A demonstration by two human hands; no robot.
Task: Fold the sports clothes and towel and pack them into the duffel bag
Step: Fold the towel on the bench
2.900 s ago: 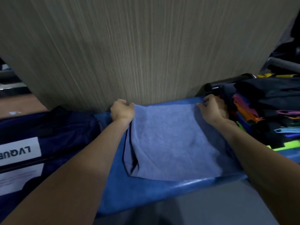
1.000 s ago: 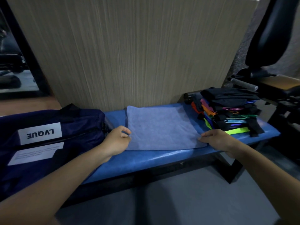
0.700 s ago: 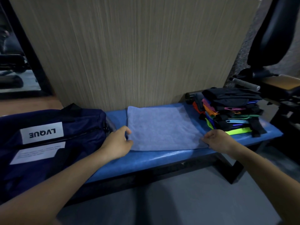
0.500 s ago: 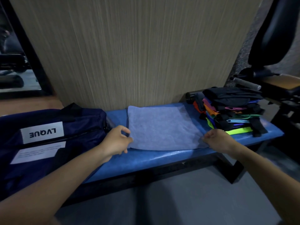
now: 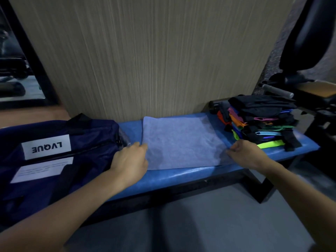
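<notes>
I see the flat grey-blue terry towel (image 5: 183,142) lying square on the blue padded counter (image 5: 181,176), between the navy fabric duffel bag (image 5: 58,151) and the stack of folded dark sports clothes (image 5: 260,122). My left hand (image 5: 130,161) and right hand (image 5: 245,154) pinch the towel's near corners, equally close.

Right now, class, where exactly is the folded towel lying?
In the head view the towel lies flat mid-bench, between the duffel bag on the left and the stack of sports clothes on the right.
</notes>
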